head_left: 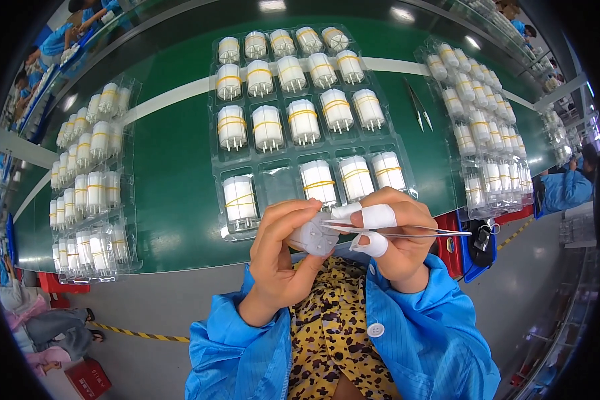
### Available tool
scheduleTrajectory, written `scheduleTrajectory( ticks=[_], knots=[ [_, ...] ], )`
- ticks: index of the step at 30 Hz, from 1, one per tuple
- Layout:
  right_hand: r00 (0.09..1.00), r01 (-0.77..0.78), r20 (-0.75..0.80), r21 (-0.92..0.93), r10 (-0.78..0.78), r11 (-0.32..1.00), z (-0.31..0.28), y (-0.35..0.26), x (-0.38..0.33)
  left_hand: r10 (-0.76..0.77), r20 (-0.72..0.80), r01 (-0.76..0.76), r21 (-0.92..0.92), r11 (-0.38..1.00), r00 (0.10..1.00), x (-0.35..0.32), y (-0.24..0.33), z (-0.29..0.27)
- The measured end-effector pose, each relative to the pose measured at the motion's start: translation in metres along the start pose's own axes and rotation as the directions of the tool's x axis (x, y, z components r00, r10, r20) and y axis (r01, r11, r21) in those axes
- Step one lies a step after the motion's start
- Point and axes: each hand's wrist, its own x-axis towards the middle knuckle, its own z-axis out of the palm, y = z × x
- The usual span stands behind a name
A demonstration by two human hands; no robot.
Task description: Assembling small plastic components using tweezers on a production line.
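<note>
Head view: a worker in a blue smock holds a small white plastic part [312,235] in the left hand [283,257], fingers wrapped round it just above the lap, at the near edge of the bench. The right hand [397,237], its fingertips capped in white finger cots [378,216], pinches slim metal tweezers [393,231] whose tips meet the part's face. Steady work here seems to call for bracing both hands together and keeping the tweezer tips square to the part, so they do not slip.

Just beyond, a clear blister tray [279,181] on the green bench top [173,160] carries rows of white cylinders banded in yellow; one near pocket sits vacant. Similar trays lie to the left [90,180] and right [483,133]. A second pair of tweezers [417,105] rests between the middle and right trays. A pale stripe crosses the far bench. Other people in blue work at the room's edges.
</note>
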Motion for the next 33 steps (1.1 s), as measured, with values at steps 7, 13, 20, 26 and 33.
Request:
scheduleTrajectory(
  ticks=[7, 13, 20, 26, 33],
  knots=[
    [0.999, 0.041, 0.007, 0.002, -0.041, 0.999, 0.0023, 0.0022, -0.001, 0.006, -0.005, -0.006, -0.006, 1.0, 1.0, 0.0004, 0.0005, -0.0002],
    [0.998, 0.004, -0.068, 0.096, 0.002, 0.995, 0.0053, 0.0056, -0.005, 0.04, 0.01, -0.041, 0.063, 0.997, 0.999, -0.0004, -0.0006, -0.0023],
    [0.998, 0.062, -0.025, 0.06, -0.061, 0.996, 0.0019, 0.0051, -0.0029, 0.045, 0.11, -0.052, 0.066, 0.996, 0.993, 0.0011, 0.0015, -0.0088],
    [0.997, 0.053, -0.051, 0.085, -0.049, 0.995, 0.005, 0.0072, -0.0036, 0.042, 0.126, -0.053, 0.083, 0.995, 0.991, 0.0011, 0.0009, -0.0088],
    [0.998, 0.009, -0.055, 0.11, -0.003, 0.994, 0.0059, 0.0049, -0.0043, 0.017, 0.001, -0.017, 0.054, 0.998, 1.0, 0.0012, 0.0029, -0.003]
  ],
)
